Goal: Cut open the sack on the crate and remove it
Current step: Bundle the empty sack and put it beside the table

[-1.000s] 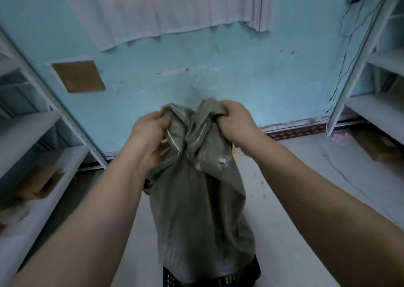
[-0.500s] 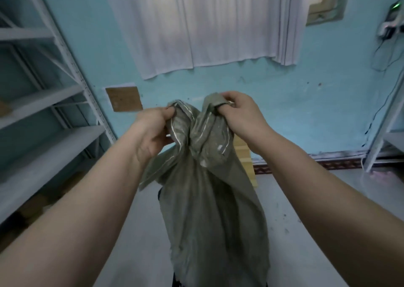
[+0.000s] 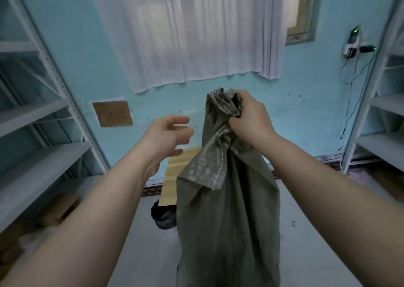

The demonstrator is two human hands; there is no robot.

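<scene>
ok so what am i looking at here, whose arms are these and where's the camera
No machine: these are a person's two bare arms, filmed by one wide-angle camera worn on their head, looking forward and down. The right hand grips the bunched top of a grey-green woven sack that hangs toward the floor. The left hand is open beside it, holding nothing. Behind the sack a pale wooden board leans at the blue wall, a black bucket at its foot. Grey metal shelves stand on either side.
</scene>
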